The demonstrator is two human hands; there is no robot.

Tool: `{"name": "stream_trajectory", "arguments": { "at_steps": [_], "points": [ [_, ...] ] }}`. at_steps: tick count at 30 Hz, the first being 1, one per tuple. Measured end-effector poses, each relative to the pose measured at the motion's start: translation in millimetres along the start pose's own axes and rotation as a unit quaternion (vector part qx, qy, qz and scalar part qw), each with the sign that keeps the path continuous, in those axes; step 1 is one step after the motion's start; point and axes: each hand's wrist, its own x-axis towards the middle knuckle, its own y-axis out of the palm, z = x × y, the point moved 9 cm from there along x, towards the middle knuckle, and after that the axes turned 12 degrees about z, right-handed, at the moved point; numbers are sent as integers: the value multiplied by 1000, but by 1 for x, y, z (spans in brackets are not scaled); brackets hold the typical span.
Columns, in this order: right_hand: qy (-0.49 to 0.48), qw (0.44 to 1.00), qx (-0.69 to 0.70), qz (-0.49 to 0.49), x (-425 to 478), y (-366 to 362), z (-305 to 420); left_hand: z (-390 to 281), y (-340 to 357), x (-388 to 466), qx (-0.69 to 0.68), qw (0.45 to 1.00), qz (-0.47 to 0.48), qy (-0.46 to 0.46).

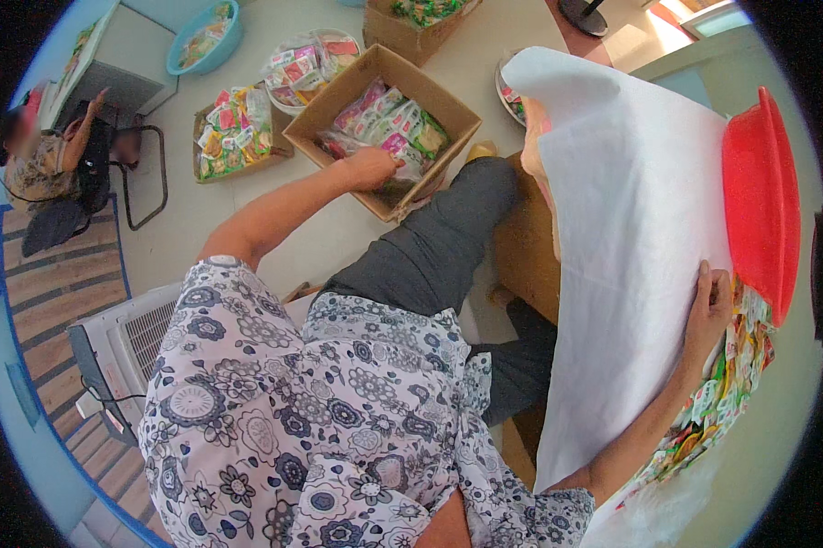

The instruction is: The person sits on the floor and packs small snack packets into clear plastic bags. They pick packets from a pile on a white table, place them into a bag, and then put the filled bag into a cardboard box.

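Observation:
My left hand (pixel 372 168) reaches into an open cardboard box (pixel 446 103) on the floor. Inside lie clear plastic bags of small packets (pixel 401 123), some green and white, some pink. Its fingers are curled against the near bags, and whether they grip one is hidden. To the right, my right hand (pixel 711 301) rests on the white sheet (pixel 631 205) covering a table, fingers loosely bent, with nothing visible in them. Just beyond it are a red plastic basin (pixel 759 212), seen edge-on, and a heap of small colourful packets (pixel 720 390).
Left of the box stand a smaller carton of packets (pixel 233 137) and a white basin (pixel 295 103) of bagged packets. Farther back are a blue tub (pixel 206 41) and another carton (pixel 411 34). A person (pixel 55 157) sits at far left beside a metal-framed chair (pixel 161 178).

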Motion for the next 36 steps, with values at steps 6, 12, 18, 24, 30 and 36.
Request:
{"name": "stream_trajectory", "arguments": {
  "at_steps": [6, 12, 18, 24, 30, 36],
  "points": [
    [-6, 1000, -10, -11, 2, 3, 8, -4, 16, -2, 130, 986, 89, 62],
    [18, 1000, -3, -8, 4, 5, 11, -13, 56, 7, 201, 950, 218, 98],
    [14, 1000, -3, -9, 3, 5, 16, 4, 73, 11, 142, 930, 330, 79],
    [6, 999, 36, -2, 11, 13, 16, 24, 81, 18, -10, 895, 445, -30],
    [12, 999, 35, 9, 13, 17, 12, 5, 23, 4, -79, 926, 369, -9],
    [-23, 999, 24, 1, 11, 22, -1, 16, -27, 27, -116, 985, 121, -27]
  ]
}}
